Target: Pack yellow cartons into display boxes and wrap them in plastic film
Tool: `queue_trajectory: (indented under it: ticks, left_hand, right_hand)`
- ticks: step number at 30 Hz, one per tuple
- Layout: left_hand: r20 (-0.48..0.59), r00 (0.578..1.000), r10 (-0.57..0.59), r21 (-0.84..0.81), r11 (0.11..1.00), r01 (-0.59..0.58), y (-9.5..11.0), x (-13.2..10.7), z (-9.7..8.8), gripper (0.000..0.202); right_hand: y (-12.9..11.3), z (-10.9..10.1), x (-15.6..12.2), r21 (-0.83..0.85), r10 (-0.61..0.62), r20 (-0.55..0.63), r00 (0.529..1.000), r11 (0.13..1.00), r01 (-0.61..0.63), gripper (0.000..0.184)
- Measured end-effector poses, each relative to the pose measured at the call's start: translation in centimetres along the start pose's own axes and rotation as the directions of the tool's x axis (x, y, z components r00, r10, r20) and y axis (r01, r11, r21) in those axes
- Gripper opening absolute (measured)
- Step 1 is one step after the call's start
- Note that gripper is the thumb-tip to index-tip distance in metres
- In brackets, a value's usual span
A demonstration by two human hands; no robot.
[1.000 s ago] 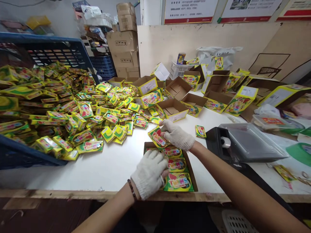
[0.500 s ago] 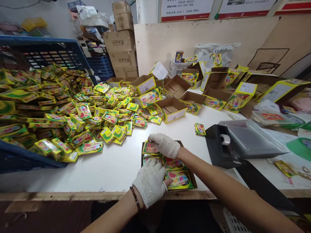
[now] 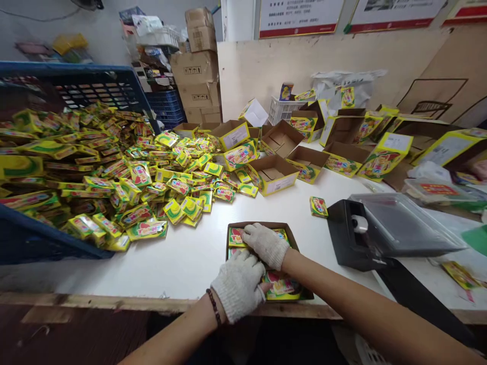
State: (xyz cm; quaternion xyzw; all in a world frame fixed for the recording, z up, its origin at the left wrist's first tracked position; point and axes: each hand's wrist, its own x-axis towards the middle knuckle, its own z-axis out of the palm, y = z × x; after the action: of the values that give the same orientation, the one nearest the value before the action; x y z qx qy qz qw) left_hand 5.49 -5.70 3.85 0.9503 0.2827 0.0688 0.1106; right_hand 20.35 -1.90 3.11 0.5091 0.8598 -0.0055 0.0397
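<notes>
A small open carton (image 3: pixel 292 237) stands near the table's front edge, filled with flat yellow-green crayon packs (image 3: pixel 283 288). My left hand (image 3: pixel 239 285), in a white knit glove with the thumb bare, lies over the packs on the carton's near left side. Just beyond it, my right hand (image 3: pixel 265 244), gloved too, rests with its fingers across the packs at the far side. Both hands press down flat with fingers stretched out, and neither grips anything. They cover the middle of the carton.
A large heap of crayon packs (image 3: pixel 140 175) spills from a blue crate (image 3: pixel 137 94) at left. Several open cartons (image 3: pixel 279 186) line the back. At right are a single pack (image 3: pixel 318 207), a black tape dispenser (image 3: pixel 352 233) and a clear plastic lid (image 3: pixel 407 223).
My right hand has slid toward me and slightly right across the packs, showing more of the carton's far edge. My left hand stays on the packs. The whole view has shifted slightly.
</notes>
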Motion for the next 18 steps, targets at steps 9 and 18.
queue_trajectory:
  ticks: [9, 18]
  left_hand:
    - [-0.356, 0.751, -0.556, -0.032, 0.811, 0.585, -14.0, 0.4, -3.1, 0.037]
    - [-0.217, 0.709, -0.672, 0.009, 0.724, 0.689, -23.1, -1.0, -2.5, 0.056]
  right_hand:
    - [-2.4, -0.8, -1.0, -0.066, 0.076, 0.021, 0.997, 0.995, -0.075, 0.048]
    - [-3.0, 0.7, -0.4, -0.121, 0.057, -0.008, 0.998, 0.991, -0.057, 0.047]
